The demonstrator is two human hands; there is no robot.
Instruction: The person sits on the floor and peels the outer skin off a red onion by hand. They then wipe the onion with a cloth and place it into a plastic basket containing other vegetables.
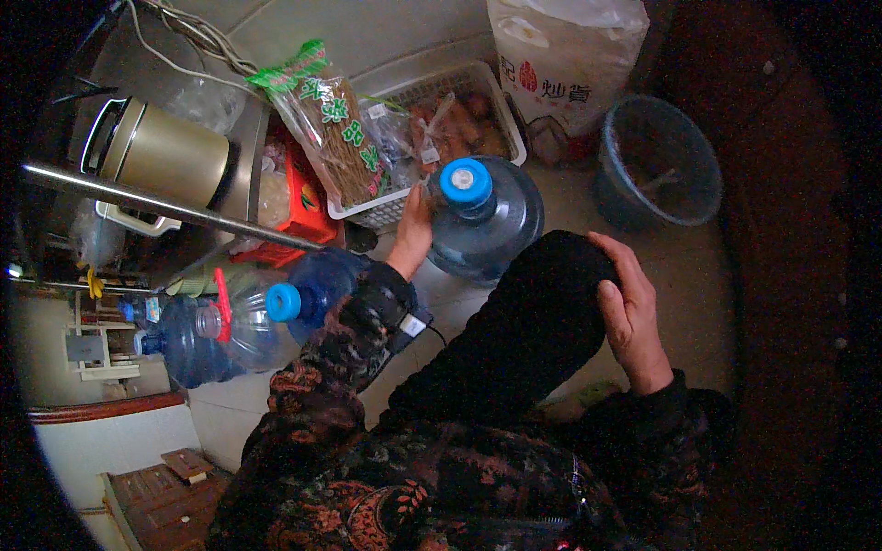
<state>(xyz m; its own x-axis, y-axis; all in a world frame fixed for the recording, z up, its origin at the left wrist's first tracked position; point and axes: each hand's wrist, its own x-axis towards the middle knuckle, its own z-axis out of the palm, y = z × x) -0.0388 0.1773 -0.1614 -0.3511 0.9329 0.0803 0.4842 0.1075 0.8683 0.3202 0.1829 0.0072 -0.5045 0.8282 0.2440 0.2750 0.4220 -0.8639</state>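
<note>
My left hand [413, 231] reaches in between a large water-cooler bottle with a blue cap [486, 234] and a white plastic basket [393, 209]. Its fingertips are at the basket's near corner, and I cannot tell whether they grip anything. The basket holds a bag of thin brown dried sticks or noodles [337, 131] with a green top, lying tilted over the rim. Behind it are clear bags, one with reddish-brown root vegetables or similar food [462, 124]. My right hand [630, 310] rests on my bent knee [561, 275], thumb apart from the fingers, holding nothing.
A translucent bucket [658, 162] and a large printed plastic bag [568, 62] stand beyond the knee. Several more bottles, one with a red handle [220, 306], line the left. A metal rail [179, 206] runs before a rice cooker [165, 151]; an orange-red crate [303, 196] sits below.
</note>
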